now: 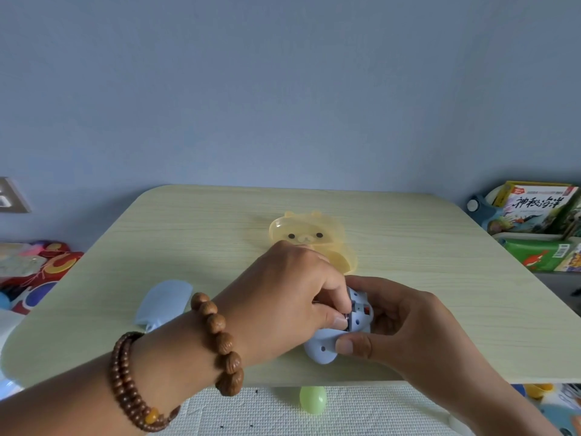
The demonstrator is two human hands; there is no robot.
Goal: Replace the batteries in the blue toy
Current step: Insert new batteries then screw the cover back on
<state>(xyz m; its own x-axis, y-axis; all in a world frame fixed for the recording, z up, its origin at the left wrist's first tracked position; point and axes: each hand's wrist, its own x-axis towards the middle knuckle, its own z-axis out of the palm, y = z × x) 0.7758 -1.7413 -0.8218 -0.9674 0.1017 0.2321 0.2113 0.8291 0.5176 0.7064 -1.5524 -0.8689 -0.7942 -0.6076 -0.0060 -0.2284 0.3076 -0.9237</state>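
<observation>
The blue toy (323, 347) lies near the table's front edge with its underside up and its battery compartment (358, 309) uncovered. My right hand (405, 322) grips the toy from the right, thumb pressed on its lower part. My left hand (289, 294), with bead bracelets on the wrist, reaches over the toy and pinches a small metallic battery (346, 316) at the compartment with thumb and fingertips. A pale blue shell piece (163, 302) lies apart on the table to the left. Most of the toy is hidden under my hands.
A translucent yellow bear-shaped box (309, 234) lies open on the light wooden table (440, 278), just behind my hands. A green egg (312, 399) sits on the white mat below the front edge. Books (540, 212) stand at right, colourful toys (37, 269) at left.
</observation>
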